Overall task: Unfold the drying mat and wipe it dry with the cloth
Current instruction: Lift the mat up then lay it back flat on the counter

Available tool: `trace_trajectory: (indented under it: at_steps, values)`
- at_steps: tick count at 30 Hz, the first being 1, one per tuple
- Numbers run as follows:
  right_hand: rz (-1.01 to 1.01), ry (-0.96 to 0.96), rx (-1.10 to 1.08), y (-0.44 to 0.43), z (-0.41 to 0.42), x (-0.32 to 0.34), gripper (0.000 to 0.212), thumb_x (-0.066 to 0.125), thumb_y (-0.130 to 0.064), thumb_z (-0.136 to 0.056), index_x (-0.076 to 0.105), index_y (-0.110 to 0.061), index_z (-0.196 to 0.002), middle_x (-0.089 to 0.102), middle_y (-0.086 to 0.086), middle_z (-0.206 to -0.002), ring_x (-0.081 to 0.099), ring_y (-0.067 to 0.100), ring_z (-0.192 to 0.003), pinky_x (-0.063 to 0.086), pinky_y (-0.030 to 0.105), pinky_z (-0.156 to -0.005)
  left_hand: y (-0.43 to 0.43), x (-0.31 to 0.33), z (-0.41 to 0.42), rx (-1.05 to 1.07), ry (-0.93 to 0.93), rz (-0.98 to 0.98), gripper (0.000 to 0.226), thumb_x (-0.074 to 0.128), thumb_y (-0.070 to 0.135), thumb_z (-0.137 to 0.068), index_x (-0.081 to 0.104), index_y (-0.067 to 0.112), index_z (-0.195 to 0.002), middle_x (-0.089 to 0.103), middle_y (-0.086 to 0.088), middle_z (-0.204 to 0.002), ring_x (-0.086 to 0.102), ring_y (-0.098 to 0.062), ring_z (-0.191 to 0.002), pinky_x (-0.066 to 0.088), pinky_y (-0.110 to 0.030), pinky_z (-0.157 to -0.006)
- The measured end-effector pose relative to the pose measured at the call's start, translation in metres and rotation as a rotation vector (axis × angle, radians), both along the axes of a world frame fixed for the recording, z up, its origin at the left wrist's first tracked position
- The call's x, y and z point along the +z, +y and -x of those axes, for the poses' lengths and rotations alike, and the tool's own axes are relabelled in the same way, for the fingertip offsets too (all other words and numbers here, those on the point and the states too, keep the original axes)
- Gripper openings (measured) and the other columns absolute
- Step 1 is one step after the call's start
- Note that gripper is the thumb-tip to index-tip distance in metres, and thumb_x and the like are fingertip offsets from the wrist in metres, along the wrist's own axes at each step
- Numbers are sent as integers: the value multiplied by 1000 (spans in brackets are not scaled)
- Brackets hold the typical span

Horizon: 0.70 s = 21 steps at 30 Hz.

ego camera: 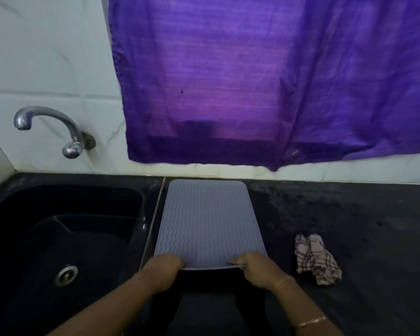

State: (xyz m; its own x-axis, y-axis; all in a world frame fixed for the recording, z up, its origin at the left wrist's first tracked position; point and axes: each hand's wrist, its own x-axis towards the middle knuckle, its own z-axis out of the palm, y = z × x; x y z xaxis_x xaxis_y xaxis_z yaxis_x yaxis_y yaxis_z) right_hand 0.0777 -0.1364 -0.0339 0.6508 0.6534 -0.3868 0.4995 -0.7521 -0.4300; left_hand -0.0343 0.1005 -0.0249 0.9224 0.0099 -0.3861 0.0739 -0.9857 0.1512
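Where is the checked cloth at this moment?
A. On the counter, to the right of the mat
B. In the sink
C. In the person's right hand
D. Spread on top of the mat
A: the cloth lies crumpled on the dark counter, right of the mat, while both hands grip the mat's near edge.

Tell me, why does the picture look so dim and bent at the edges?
In the head view, the only light glows through the purple curtain, so the black counter and sink go murky; the wide lens curves the counter's back edge; both hands on the mat look soft.
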Motion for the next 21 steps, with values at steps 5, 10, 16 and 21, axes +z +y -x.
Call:
trace_trajectory:
  at_steps: [5,10,16,21]
  values:
    - [-22,-188,51,-10,29,-21,60,35,4,-90,35,-27,-143,35,3,-150,31,22,-137,22,27,-113,-10,-24,38,54,-47,6,63,36,2,-95,11,15,-151,13,-6,-159,13,-21,-146,14,-31,-119]
    - [77,-260,9,-20,70,-37,67,32,-1,-92,15,-36,-147,8,5,-159,2,26,-146,-2,42,-116,-23,-28,68,86,-37,-13,72,33,-3,-94,-7,15,-151,-7,-8,-159,-8,-24,-146,-3,-33,-117]
    - [33,-285,-8,-36,95,-44,69,31,-1,-91,12,-36,-147,6,3,-159,-2,24,-146,-10,40,-115,-32,-34,90,62,-8,-30,72,28,-6,-92,-12,11,-149,-13,-12,-158,-12,-28,-146,-6,-33,-118]
    - [-5,-299,-23,-48,111,-47,68,30,-2,-92,12,-37,-147,6,1,-159,-4,23,-146,-13,38,-114,-40,-40,105,59,11,-23,72,29,-2,-92,-13,10,-149,-15,-14,-157,-14,-30,-145,-8,-34,-117]
